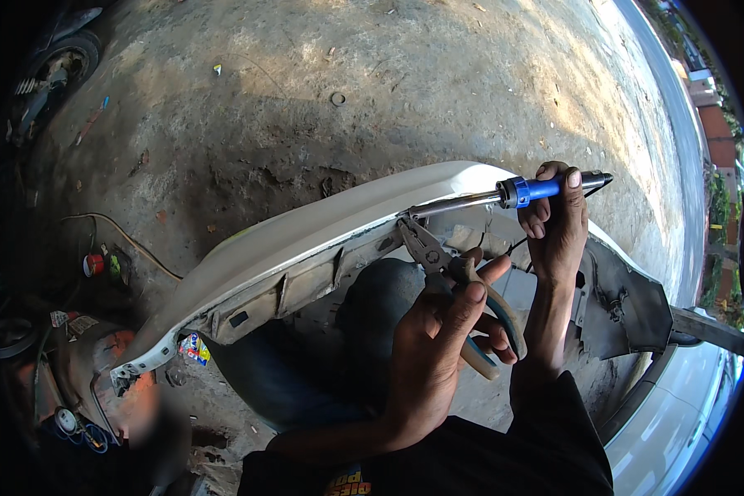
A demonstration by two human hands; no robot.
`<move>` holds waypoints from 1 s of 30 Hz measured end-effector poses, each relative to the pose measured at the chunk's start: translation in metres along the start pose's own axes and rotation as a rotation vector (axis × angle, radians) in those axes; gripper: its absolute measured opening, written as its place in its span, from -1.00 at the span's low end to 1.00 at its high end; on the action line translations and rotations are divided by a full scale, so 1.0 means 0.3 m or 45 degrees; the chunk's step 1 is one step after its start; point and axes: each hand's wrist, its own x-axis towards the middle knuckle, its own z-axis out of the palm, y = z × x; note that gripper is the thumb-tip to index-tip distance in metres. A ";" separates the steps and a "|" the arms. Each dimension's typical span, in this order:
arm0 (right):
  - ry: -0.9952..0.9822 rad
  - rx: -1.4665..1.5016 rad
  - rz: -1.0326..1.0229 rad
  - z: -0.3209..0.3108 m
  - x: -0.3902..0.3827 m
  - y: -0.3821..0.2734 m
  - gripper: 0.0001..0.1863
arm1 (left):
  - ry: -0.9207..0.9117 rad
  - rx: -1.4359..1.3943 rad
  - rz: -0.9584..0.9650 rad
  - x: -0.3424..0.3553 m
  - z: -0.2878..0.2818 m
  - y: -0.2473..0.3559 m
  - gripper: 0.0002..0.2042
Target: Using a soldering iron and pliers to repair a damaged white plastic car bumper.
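A white car bumper point(339, 207) lies across my lap, its inner side turned toward me. My left hand point(438, 351) is closed around the handles of a pair of pliers point(426, 248), whose jaws rest at the bumper's inner edge. In my right hand point(564, 223) is a soldering iron point(539, 189) with a blue handle, gripped between thumb and fingers. Its metal shaft points left along the bumper edge, and its tip meets or nearly meets the plier jaws. Whether the pliers grip anything there is too small to tell.
Bare, rough ground surrounds me. An orange-red compressor-like tank point(116, 351) with a gauge point(66, 420) stands at the lower left, near a hose point(132, 242). A motorbike wheel point(66, 62) shows at the upper left. A light-coloured car point(678, 413) is at the lower right.
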 end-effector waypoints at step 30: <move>0.046 -0.107 -0.082 -0.007 -0.014 -0.003 -0.51 | -0.019 -0.010 0.010 -0.001 0.005 0.009 -0.45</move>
